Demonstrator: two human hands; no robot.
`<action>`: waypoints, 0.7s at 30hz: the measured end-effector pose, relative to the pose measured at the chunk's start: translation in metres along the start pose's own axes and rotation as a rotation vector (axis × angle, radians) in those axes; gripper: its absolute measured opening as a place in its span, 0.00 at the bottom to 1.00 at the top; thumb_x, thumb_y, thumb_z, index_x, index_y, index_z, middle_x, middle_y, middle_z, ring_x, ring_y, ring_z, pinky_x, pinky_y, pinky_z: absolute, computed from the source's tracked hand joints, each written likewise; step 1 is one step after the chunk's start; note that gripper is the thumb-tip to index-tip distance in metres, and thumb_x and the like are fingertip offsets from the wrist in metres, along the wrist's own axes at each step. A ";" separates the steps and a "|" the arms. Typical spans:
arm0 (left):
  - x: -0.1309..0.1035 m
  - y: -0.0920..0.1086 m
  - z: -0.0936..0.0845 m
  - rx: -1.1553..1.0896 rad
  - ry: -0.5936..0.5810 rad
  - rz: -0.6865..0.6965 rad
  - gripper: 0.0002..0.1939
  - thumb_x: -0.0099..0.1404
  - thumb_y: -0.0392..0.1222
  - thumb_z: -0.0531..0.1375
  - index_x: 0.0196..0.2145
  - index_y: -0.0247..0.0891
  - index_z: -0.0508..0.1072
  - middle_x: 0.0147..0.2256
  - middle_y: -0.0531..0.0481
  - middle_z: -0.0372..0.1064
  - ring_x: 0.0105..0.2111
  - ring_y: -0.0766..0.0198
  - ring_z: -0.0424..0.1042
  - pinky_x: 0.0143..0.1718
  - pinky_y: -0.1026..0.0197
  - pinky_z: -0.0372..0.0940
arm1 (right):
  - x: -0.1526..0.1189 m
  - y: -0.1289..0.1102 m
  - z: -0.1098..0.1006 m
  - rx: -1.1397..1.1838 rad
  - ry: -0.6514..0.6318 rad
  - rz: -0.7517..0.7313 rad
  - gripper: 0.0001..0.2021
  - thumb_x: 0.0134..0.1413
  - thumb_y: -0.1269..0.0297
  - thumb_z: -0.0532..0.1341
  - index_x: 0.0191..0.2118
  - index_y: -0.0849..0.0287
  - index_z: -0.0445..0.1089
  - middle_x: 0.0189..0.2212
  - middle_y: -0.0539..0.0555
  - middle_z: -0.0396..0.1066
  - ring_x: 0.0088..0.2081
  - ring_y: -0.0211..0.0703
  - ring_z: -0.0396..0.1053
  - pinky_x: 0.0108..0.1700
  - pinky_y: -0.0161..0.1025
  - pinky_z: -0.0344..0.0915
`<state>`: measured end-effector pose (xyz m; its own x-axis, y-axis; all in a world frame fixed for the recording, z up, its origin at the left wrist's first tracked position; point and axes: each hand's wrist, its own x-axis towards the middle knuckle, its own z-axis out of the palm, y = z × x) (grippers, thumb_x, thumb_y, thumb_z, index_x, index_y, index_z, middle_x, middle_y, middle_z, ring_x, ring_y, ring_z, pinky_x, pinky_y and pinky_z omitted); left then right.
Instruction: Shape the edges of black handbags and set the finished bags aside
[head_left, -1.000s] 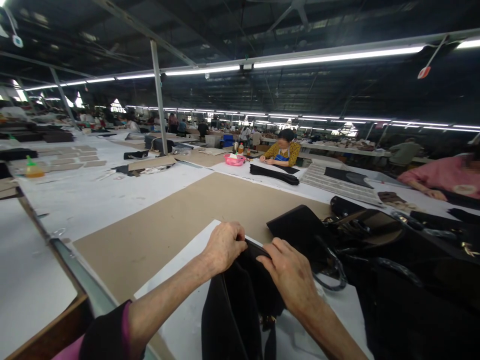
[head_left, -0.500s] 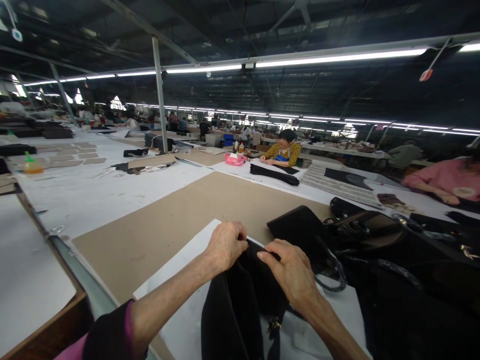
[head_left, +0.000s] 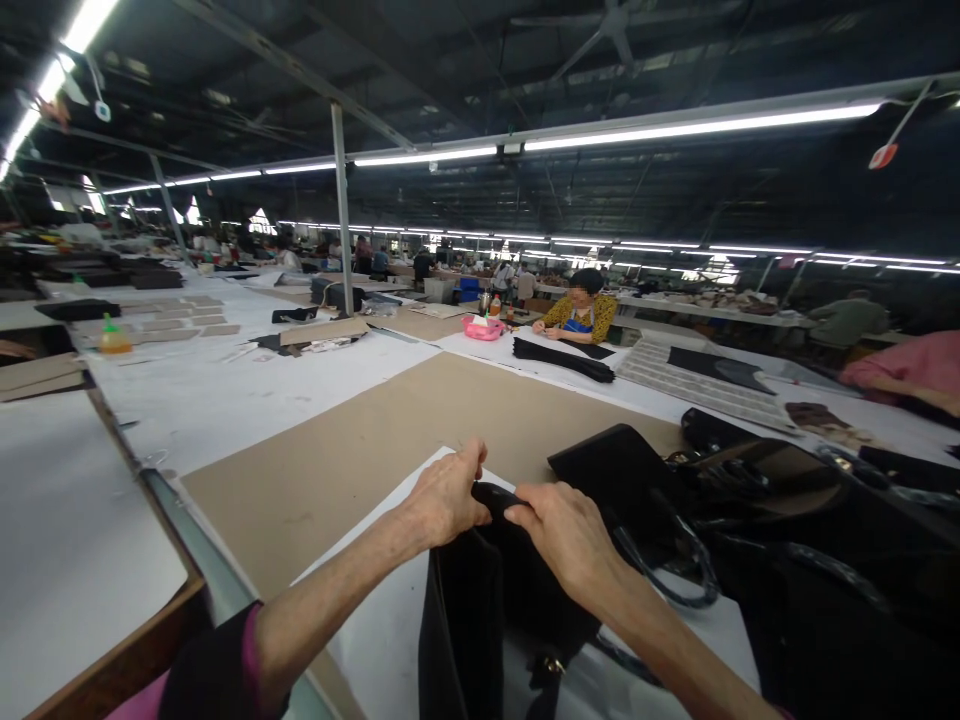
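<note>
A black bag [head_left: 465, 620] with a small gold-coloured metal fitting stands open over white paper [head_left: 375, 610] in front of me. At its far rim, my left hand [head_left: 448, 497] has thumb and index finger parted around the edge, touching it. Close by on the right, my right hand [head_left: 562, 525] pinches the same black rim between thumb and fingers. The bag's lower part runs out of the picture at the bottom.
Black bags with wrapped handles [head_left: 787, 500] are heaped at the right. Brown board [head_left: 337, 440] covers the table ahead. Beyond lie black strips [head_left: 562, 360] and a pink basket [head_left: 482, 327], near a person in yellow [head_left: 592, 310]. A pink sleeve [head_left: 907, 365] shows far right.
The view has turned slightly left. My left hand's fingers have spread from a pinch, and the rim between my hands now bends upward in a curve. My right hand keeps its grip.
</note>
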<state>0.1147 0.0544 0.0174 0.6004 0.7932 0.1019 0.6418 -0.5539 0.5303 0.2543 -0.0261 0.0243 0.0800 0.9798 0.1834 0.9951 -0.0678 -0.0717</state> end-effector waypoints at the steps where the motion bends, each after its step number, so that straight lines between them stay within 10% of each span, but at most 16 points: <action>1: 0.000 -0.002 -0.001 0.018 -0.012 0.007 0.21 0.43 0.38 0.61 0.38 0.40 0.64 0.30 0.54 0.65 0.28 0.64 0.64 0.24 0.66 0.53 | -0.001 0.000 -0.001 0.004 -0.009 -0.003 0.08 0.52 0.63 0.57 0.26 0.55 0.70 0.23 0.51 0.73 0.28 0.42 0.70 0.26 0.35 0.49; 21: 0.006 -0.020 0.007 -0.541 -0.113 -0.024 0.11 0.48 0.37 0.57 0.29 0.35 0.76 0.19 0.56 0.64 0.20 0.69 0.60 0.21 0.68 0.54 | 0.000 0.008 0.003 0.104 0.018 -0.083 0.12 0.55 0.62 0.52 0.24 0.56 0.68 0.18 0.48 0.66 0.21 0.35 0.60 0.27 0.32 0.50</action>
<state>0.1092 0.0680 0.0013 0.6553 0.7553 0.0091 0.3371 -0.3032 0.8913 0.2621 -0.0258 0.0207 0.0000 0.9777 0.2102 0.9870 0.0338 -0.1572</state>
